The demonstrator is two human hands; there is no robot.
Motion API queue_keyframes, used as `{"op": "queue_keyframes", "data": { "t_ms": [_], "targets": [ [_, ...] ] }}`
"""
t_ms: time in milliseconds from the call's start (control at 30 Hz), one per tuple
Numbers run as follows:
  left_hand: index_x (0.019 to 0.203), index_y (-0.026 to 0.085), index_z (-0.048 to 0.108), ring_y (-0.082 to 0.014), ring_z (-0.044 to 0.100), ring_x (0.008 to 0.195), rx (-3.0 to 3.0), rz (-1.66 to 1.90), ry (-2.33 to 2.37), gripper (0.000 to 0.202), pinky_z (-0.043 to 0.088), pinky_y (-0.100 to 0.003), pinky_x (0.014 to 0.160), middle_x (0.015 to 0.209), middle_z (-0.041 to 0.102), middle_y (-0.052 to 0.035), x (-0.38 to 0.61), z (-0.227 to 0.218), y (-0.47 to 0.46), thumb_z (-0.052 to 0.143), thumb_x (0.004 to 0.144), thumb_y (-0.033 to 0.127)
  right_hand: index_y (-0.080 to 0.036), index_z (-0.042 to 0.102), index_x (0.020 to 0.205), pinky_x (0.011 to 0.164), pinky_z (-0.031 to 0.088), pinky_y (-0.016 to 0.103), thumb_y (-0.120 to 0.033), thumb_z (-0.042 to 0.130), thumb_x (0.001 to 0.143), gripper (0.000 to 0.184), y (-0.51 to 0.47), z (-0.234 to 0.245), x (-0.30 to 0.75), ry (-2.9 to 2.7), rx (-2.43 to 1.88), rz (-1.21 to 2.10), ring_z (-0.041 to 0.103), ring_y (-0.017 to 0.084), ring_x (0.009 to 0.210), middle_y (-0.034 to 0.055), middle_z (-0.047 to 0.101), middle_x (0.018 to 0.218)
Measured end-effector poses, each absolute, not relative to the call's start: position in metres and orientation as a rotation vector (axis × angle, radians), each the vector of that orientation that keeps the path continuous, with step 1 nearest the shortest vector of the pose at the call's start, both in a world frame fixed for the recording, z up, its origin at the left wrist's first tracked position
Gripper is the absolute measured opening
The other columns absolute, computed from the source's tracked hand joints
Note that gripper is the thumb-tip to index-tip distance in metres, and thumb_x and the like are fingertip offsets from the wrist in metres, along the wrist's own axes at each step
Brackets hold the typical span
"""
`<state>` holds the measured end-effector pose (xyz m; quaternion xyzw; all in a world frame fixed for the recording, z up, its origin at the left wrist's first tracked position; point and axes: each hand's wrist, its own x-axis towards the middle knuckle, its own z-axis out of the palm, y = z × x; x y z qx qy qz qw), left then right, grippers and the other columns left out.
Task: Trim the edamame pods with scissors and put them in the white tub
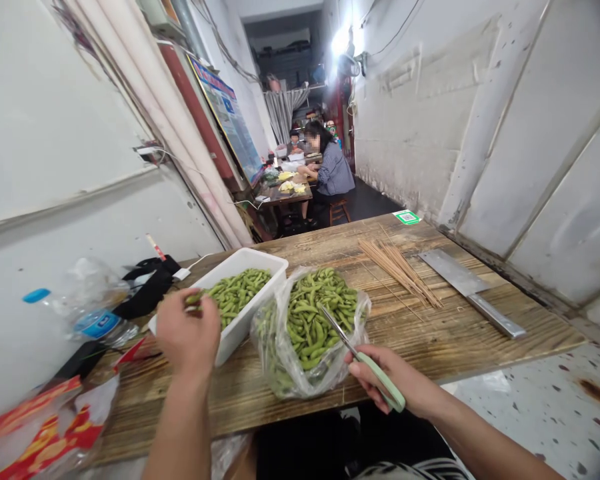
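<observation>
My left hand [190, 333] is over the near-left end of a white plastic tub [279, 267], its fingers closed on an edamame pod [193, 300]. Green edamame pods [240, 290] fill much of the tub. To its right stands an open clear plastic bag [280, 333] heaped with more edamame pods [313, 320]. Scissors [383, 380] with pale green handles are gripped in my right hand [380, 373], at the bag's right side. Their blades point up and left over the pods in the bag.
Bamboo skewers [397, 270] and a cleaver [470, 290] lie on the right of the wooden table [260, 410]. A plastic bottle [95, 320] and a red printed bag [55, 427] are at the left. Farther back, a person [333, 167] sits at another table.
</observation>
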<state>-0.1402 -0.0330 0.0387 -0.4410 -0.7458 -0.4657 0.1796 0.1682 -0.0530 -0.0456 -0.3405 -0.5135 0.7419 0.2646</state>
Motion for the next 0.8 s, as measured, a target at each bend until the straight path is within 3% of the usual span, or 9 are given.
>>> {"op": "queue_keyframes", "data": {
  "t_ms": [100, 167, 233, 367, 567, 667, 800],
  "targets": [
    [0.111, 0.011, 0.064, -0.0391, 0.05, 0.119, -1.649, -0.785, -2.052, 0.041, 0.036, -0.052, 0.099, 0.125, 0.059, -0.0196, -0.136, 0.041, -0.021, 0.063, 0.077, 0.033, -0.018, 0.053, 0.095, 0.031, 0.032, 0.013, -0.058, 0.065, 0.078, 0.045, -0.052, -0.045, 0.167, -1.373, -0.946, 2.003, 0.035, 0.004, 0.034, -0.0113, 0.041, 0.049],
    [0.113, 0.018, 0.065, -0.0364, 0.044, 0.126, -1.886, -0.671, -1.956, 0.035, 0.03, -0.052, 0.102, 0.134, 0.055, -0.0175, -0.114, 0.031, -0.015, 0.06, 0.081, 0.03, -0.018, 0.053, 0.095, 0.03, 0.031, 0.013, -0.058, 0.065, 0.077, 0.046, -0.052, -0.044, 0.165, -1.35, -0.969, 1.994, 0.035, 0.004, 0.034, -0.0113, 0.041, 0.05],
    [0.106, 0.025, 0.068, -0.031, 0.047, 0.122, -2.189, -0.571, -1.882, 0.026, 0.028, -0.051, 0.102, 0.129, 0.061, -0.0118, -0.088, 0.019, -0.008, 0.057, 0.082, 0.023, -0.018, 0.053, 0.094, 0.03, 0.031, 0.014, -0.058, 0.065, 0.077, 0.046, -0.052, -0.043, 0.164, -1.347, -0.976, 1.98, 0.036, 0.004, 0.034, -0.0112, 0.041, 0.05],
    [0.093, 0.024, 0.072, -0.0289, 0.055, 0.109, -2.46, -0.418, -1.948, 0.019, 0.029, -0.046, 0.095, 0.109, 0.07, -0.0103, -0.059, 0.001, 0.005, 0.059, 0.08, 0.017, -0.018, 0.052, 0.092, 0.032, 0.033, 0.015, -0.061, 0.065, 0.075, 0.048, -0.054, -0.043, 0.163, -1.379, -0.98, 1.964, 0.037, 0.005, 0.034, -0.0108, 0.043, 0.051],
    [0.086, 0.022, 0.068, -0.0231, 0.061, 0.09, -2.462, -0.834, -2.084, 0.011, 0.038, -0.036, 0.084, 0.091, 0.072, -0.005, -0.061, 0.004, -0.002, 0.059, 0.08, 0.026, -0.017, 0.051, 0.103, 0.036, 0.031, 0.015, -0.065, 0.06, 0.078, 0.055, -0.055, -0.048, 0.165, -1.478, -0.956, 1.921, 0.041, 0.005, 0.04, -0.0092, 0.045, 0.056],
    [0.078, 0.02, 0.067, -0.0194, 0.062, 0.073, -2.391, -1.119, -2.335, 0.014, 0.043, -0.031, 0.071, 0.075, 0.07, -0.0016, -0.054, 0.006, -0.016, 0.062, 0.077, 0.034, -0.016, 0.05, 0.104, 0.036, 0.031, 0.016, -0.064, 0.059, 0.079, 0.055, -0.055, -0.047, 0.165, -1.497, -0.949, 1.921, 0.039, 0.006, 0.039, -0.01, 0.044, 0.053],
    [0.069, 0.019, 0.068, -0.0186, 0.061, 0.065, -2.306, -1.259, -2.537, 0.019, 0.044, -0.029, 0.064, 0.067, 0.069, -0.0009, -0.04, 0.008, -0.032, 0.066, 0.071, 0.038, -0.017, 0.05, 0.102, 0.036, 0.03, 0.016, -0.065, 0.06, 0.078, 0.055, -0.055, -0.039, 0.163, -1.503, -0.922, 1.906, 0.037, 0.006, 0.038, -0.0103, 0.043, 0.051]
  ]
}}
